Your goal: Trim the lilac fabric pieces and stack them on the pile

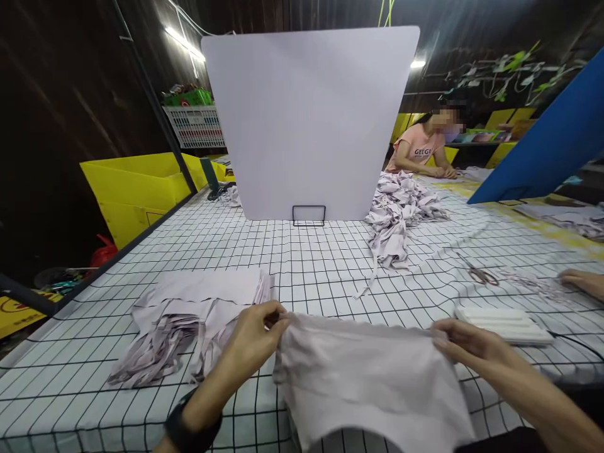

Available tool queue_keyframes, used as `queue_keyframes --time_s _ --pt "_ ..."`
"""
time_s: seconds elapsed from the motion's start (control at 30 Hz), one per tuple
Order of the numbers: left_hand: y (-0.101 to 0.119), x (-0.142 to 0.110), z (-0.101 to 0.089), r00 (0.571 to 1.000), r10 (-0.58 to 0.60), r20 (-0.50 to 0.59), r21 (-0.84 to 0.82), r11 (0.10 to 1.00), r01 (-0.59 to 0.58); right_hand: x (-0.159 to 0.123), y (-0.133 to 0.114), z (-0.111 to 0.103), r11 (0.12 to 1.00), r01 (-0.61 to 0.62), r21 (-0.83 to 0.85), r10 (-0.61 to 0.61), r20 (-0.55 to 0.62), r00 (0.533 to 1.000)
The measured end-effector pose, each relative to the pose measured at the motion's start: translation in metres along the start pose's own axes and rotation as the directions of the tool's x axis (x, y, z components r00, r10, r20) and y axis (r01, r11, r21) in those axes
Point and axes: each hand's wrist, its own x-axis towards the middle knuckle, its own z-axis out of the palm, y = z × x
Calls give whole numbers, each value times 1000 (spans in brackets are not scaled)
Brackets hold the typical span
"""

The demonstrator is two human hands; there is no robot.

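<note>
a dim workshop with dark walls surrounds a wide tabletop point(325, 274) covered in white cloth with a black grid. at its near edge, the pale cloth piece point(363, 371) is stretched between the two hands, its upper edge running from one to the other and the rest hanging down toward the viewer, with a curved cut-out at the bottom. the left hand point(262, 330) pinches the upper left corner between thumb and fingers; the right hand point(465, 343) grips the upper right corner the same way. a black band point(193, 421) circles the left wrist.

just left of the left hand lies a layered stack of similar cloth point(202, 302), loose strips trailing toward the near edge. just beyond the right hand sits a white flat device point(504, 324) with a black cord, and past it scissors point(479, 274). another person's hand point(582, 282) rests at the right edge. farther back, a white board point(311, 126) stands upright, a crumpled heap of cloth point(401, 204) beside it, and a co-worker point(419, 151) leans over the far side.
</note>
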Motion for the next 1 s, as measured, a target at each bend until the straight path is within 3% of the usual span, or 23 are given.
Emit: queue_keyframes --time_s 0.07,0.13,0.23,0.33,0.47,0.53,0.6,0.63,0.7,0.8,0.9,1.0 --pt "-13 28 21 998 -58 14 242 969 53 37 10 15 998 -47 29 42 156 987" --pt "-21 51 35 994 -111 6 418 903 98 71 19 26 996 -15 -83 32 210 977" --pt "-25 77 46 988 -155 -22 498 855 145 111 26 37 967 54 -248 -8 184 983" --pt "-24 92 48 984 -171 -37 548 820 164 140 24 45 955 61 -290 -10 174 985" --pt "-17 95 52 988 -139 -69 616 773 152 153 19 49 943 44 -330 -26 56 998" --pt "-10 91 61 997 -34 -67 645 761 70 142 17 48 938 24 -344 -39 -36 999" --pt "-2 87 77 988 151 38 618 773 -142 118 16 45 935 -3 -354 -38 -110 993" --pt "2 85 87 959 255 126 567 775 -281 101 17 43 935 -20 -355 -32 -142 989" --pt "11 84 112 853 426 302 416 746 -520 61 20 41 934 -64 -352 -16 -218 976" --pt "21 84 150 694 534 482 260 670 -696 -6 31 42 929 -161 -333 43 -335 941" --pt "23 84 175 613 529 587 204 636 -744 -59 45 48 913 -292 -284 255 -159 954" --pt "19 83 183 608 532 590 218 620 -754 -81 56 64 926 -361 -109 356 -64 932"
